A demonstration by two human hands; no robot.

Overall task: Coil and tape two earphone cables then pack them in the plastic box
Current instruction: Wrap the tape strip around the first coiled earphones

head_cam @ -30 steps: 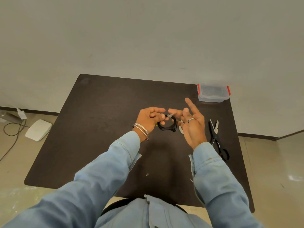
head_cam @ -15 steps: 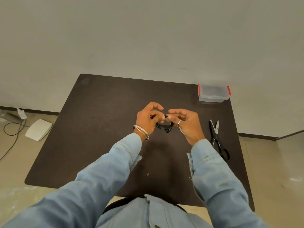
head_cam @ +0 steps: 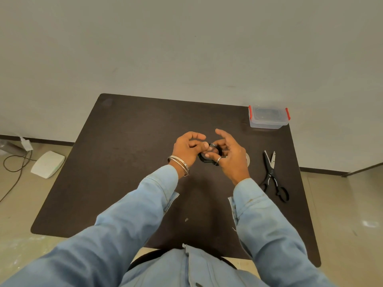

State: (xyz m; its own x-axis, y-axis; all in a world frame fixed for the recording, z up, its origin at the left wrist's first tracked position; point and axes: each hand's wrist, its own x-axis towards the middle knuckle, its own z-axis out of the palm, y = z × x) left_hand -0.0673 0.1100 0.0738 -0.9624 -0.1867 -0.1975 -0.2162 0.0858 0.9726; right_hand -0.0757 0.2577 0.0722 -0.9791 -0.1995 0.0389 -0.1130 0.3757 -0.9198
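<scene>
Dark table (head_cam: pixel 124 162), set against a pale wall, serves as the work surface; a person in light blue sleeves leans over its near edge. Lidded plastic box (head_cam: pixel 268 119) with red clips stands at the far right corner, closed and well apart from the hands, presumably parked there until packing. Black scissors (head_cam: pixel 273 175) lie on the right side of the table, blades toward the box, within reach of the right hand for cutting tape. A pale roll of tape (head_cam: pixel 247 160) is partly hidden behind the right hand. Left hand (head_cam: pixel 187 149), bangles at the wrist, holds the coiled black earphone cable (head_cam: pixel 207 159) above the table centre, thumb pressed to the loop, probably to stop it springing open. Right hand (head_cam: pixel 231 154) pinches the top of the same coil between thumb and curled fingers, index finger raised; a small clear piece, likely tape, appears at the pinch, though this is too small to confirm. Only one cable is visible; whether the box already holds another cannot be told.
</scene>
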